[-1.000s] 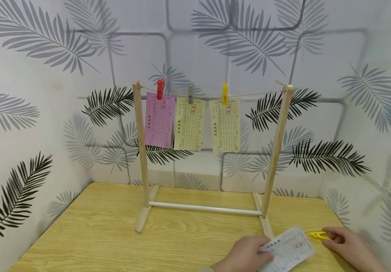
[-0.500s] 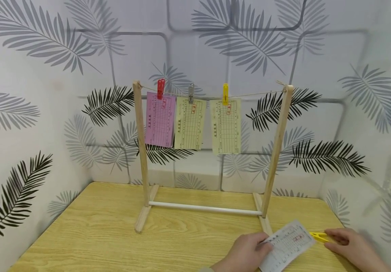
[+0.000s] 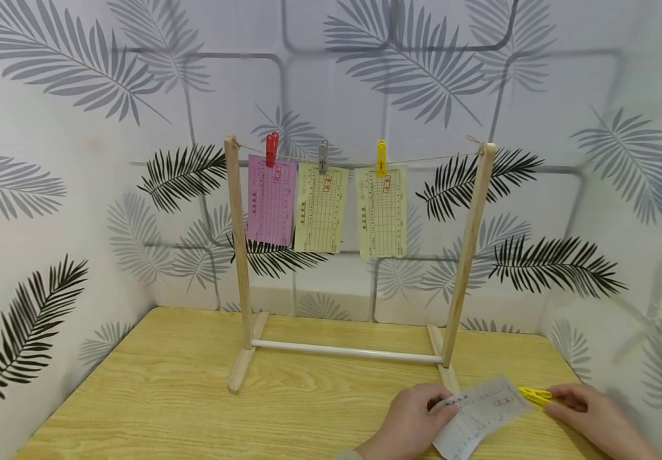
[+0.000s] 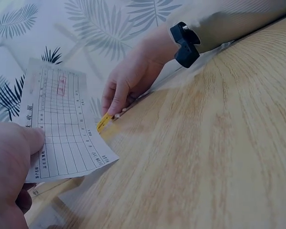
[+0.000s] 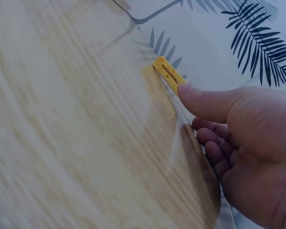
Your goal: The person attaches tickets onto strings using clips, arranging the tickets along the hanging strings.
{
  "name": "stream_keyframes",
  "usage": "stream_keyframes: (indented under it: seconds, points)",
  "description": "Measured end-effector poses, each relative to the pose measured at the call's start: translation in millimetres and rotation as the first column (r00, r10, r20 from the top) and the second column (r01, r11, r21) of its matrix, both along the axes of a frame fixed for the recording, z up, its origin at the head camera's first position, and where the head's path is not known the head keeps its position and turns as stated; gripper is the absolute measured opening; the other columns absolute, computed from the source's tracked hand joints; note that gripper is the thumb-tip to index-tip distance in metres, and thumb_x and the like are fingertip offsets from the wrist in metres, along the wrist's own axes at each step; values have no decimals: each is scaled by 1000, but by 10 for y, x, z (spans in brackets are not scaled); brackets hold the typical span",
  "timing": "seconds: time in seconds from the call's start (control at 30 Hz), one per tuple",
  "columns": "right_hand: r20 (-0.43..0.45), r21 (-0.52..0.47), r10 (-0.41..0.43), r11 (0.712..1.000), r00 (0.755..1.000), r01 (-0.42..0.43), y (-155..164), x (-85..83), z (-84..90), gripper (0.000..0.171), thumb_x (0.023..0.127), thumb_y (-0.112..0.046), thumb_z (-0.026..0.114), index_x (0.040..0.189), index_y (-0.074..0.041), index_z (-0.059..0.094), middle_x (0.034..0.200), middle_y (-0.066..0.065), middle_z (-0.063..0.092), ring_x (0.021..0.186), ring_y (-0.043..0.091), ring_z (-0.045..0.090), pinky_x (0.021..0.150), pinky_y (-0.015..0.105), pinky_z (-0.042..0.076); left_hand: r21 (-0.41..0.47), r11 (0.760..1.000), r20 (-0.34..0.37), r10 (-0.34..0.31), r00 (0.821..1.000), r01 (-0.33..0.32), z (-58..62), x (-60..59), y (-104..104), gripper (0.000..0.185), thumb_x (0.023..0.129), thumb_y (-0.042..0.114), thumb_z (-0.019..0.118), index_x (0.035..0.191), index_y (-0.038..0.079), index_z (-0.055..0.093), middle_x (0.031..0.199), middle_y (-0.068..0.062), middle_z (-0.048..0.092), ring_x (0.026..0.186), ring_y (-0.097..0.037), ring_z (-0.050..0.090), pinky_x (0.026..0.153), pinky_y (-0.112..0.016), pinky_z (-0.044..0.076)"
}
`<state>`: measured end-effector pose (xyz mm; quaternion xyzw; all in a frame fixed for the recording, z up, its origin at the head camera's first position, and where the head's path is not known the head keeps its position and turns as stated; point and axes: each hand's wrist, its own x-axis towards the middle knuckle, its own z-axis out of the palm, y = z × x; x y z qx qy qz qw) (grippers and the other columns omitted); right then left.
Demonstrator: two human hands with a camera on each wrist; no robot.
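Note:
In the head view my left hand pinches a white printed receipt slip by its left edge, thumb on top. The slip tilts above the table, its far corner blurred; the left wrist view shows its ruled columns and red box. To its right, my right hand pinches a yellow clothespin between thumb and fingers. The clothespin points at the slip's right corner; whether they touch I cannot tell. The right wrist view shows the clothespin over the table's edge, with the other fingers curled below.
A wooden rack carries a string. A pink slip hangs from a red clothespin, yellow slips from grey and yellow clothespins. A white rod joins the feet. Patterned walls enclose the table.
The slip has turned flatter and bent in my left hand. My right hand has shifted slightly, and the yellow clothespin's tip now sits a little further left.

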<state>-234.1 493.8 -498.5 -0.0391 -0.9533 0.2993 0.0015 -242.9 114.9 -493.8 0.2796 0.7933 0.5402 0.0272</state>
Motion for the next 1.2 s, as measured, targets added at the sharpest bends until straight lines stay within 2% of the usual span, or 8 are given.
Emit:
stream_keyframes:
  seconds: [0.13, 0.4, 0.53, 0.7, 0.9, 1.1, 1.2]
  points:
    - [-15, -23, -20, 1000, 1000, 20, -29, 2, 4, 61, 104, -39, 80, 134, 12, 67, 118, 15, 76, 100, 19, 69, 77, 27, 54, 60, 998, 73, 32, 997, -36, 3, 4, 16, 4, 105, 17, 78, 103, 21, 78, 92, 21, 68, 78, 5, 59, 68, -19, 50]
    - [-29, -122, -89, 989, 996, 85, -63, -20, 81, 63, 110, -38, 72, 139, 17, 60, 125, 24, 74, 102, 18, 68, 76, 25, 53, 50, 991, 47, 126, 991, -128, 22, -27, 4, 4, 103, 18, 81, 105, 20, 78, 90, 20, 67, 79, 5, 57, 72, -20, 49]
    - [-23, -187, -117, 976, 993, 110, -67, -11, 121, 70, 111, -42, 70, 144, 17, 54, 130, 25, 72, 99, 4, 66, 77, 21, 54, 65, 986, 47, 151, 987, -154, 29, -30, -8, 3, 105, 18, 79, 105, 21, 78, 91, 19, 68, 78, 4, 57, 71, -20, 49]
    - [-28, -293, -152, 946, 988, 137, -88, -6, 148, 73, 111, -44, 69, 149, 16, 49, 128, 20, 72, 90, -10, 60, 78, 23, 58, 129, 974, 75, 179, 981, -187, 19, -40, -17, 5, 106, 18, 77, 102, 22, 76, 91, 19, 68, 78, 3, 59, 70, -20, 50]
    - [-92, -264, -174, 954, 980, 144, -137, 41, 198, 76, 112, -50, 64, 151, 14, 49, 133, 24, 71, 90, -19, 53, 77, 16, 54, 205, 949, 97, 222, 970, -238, 22, -79, -19, 8, 108, 17, 74, 102, 16, 79, 88, 16, 67, 79, 1, 58, 71, -22, 51]
    - [-140, -314, -190, 939, 972, 139, -222, 53, 261, 73, 112, -47, 66, 150, 14, 51, 130, 19, 74, 91, -17, 57, 77, 15, 55, 246, 931, 140, 242, 960, -271, 95, -119, -39, 10, 107, 18, 75, 102, 16, 83, 85, 14, 66, 77, -2, 57, 67, -22, 49]
    - [-167, -297, -179, 947, 970, 124, -265, 54, 310, 73, 111, -47, 67, 150, 13, 53, 130, 20, 74, 91, -16, 59, 77, 12, 53, 261, 922, 172, 247, 954, -286, 132, -128, -58, 10, 108, 17, 74, 103, 15, 83, 85, 12, 67, 77, -3, 58, 66, -22, 50]
